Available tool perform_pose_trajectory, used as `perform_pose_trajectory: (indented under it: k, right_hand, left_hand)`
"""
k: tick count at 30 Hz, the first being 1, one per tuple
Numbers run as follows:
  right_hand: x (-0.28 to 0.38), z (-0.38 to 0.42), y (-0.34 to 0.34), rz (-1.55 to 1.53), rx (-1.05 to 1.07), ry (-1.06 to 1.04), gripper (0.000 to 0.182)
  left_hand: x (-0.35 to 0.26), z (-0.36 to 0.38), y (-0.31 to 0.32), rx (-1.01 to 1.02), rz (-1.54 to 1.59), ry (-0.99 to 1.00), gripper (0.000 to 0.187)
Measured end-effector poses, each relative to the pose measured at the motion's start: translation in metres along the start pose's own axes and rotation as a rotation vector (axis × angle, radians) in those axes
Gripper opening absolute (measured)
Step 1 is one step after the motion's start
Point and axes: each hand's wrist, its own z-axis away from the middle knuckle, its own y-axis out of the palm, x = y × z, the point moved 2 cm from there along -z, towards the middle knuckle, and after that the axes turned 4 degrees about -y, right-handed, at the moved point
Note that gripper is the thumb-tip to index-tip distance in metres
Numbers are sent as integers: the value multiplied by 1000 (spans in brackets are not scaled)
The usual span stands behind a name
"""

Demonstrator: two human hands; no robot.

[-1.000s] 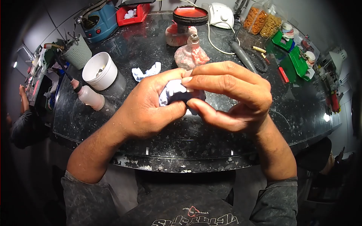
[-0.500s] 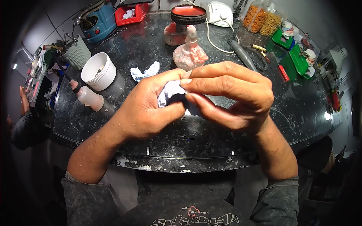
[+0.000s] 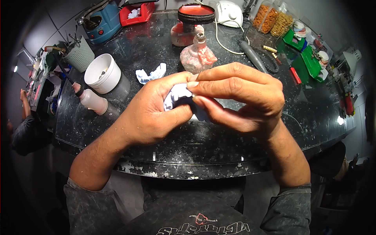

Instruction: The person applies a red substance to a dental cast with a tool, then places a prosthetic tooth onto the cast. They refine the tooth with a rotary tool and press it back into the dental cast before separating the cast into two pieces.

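A pale blue-white dental cast (image 3: 179, 91) is held above the front of the bench, its ridged arch partly hidden by fingers. My left hand (image 3: 150, 107) wraps round it, with the thumb along its near side. At the cast's right edge, my right hand (image 3: 244, 98) is closed in a pinch, thumb against fingertips; anything small between those tips is hidden. Behind my left hand lies a second pale blue cast (image 3: 151, 73), horseshoe-shaped, on the bench. Beyond the hands stands a wax-smeared glass spirit burner (image 3: 197, 58).
To the left are a white tub (image 3: 102, 74), a dropper-topped bottle (image 3: 94, 102) and a tool cup (image 3: 80, 55). A dark-rimmed red dish (image 3: 196, 13) stands behind the burner. Right of it lie a grey corded handpiece (image 3: 253, 56), a red-handled tool (image 3: 295, 75) and green trays (image 3: 311, 64).
My hands and the cast hold nearly the same pose, with only a slight shift. The burner's pale, rounded tip now shows as a darker metal neck.
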Motion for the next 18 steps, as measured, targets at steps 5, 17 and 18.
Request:
perform_pose_trajectory:
  k: [5, 17, 18]
  right_hand:
    - [0, 0, -1, -7, 19, 33, 26]
    - [-6, 3, 4, 123, -42, -77, 24]
    - [-4, 3, 3, 125, -16, -47, 29]
  left_hand:
    - [4, -1, 0, -6, -31, 50, 32]
    - [11, -3, 4, 8, 151, -54, 37]
    - [10, -3, 5, 6, 186, -79, 37]
